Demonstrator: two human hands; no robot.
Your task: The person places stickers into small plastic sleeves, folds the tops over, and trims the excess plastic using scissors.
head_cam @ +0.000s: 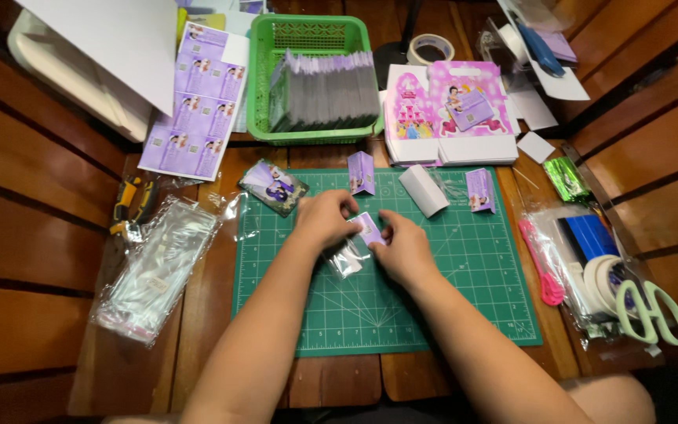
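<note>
Both hands meet over the middle of the green gridded cutting mat [433, 298], which lies on the slatted wooden desk [205, 314] and gives a flat, marked surface to work on. The left hand [325, 220] and the right hand [403, 250] share one small purple printed card [369, 229] and a small clear plastic sleeve [347, 256]: the card sits between the two sets of fingertips, pinched from both sides, while the sleeve trails down and to the left beneath it, its mouth seemingly at the card's edge, as if one hand steadies the bag while the other guides the card. Each grip is closed on these pieces rather than spread; how far the card sits inside the sleeve cannot be made out. Around the hands, on the mat's upper part, stand two folded purple cards [361, 173] and [480, 190], a folded white paper piece [424, 190], and a finished card in a clear bag [274, 187], kept near for reach. To the left lies a stack of empty clear bags [158, 271] and a yellow utility knife [129, 206]. Behind the mat a green plastic basket [264, 86] holds a row of packed cards, with printed purple sheets [198, 102] beside it and pink printed gift boxes [449, 110] to the right. On the right edge rest pale green scissors [657, 310] and a pink cutter [541, 263].
</note>
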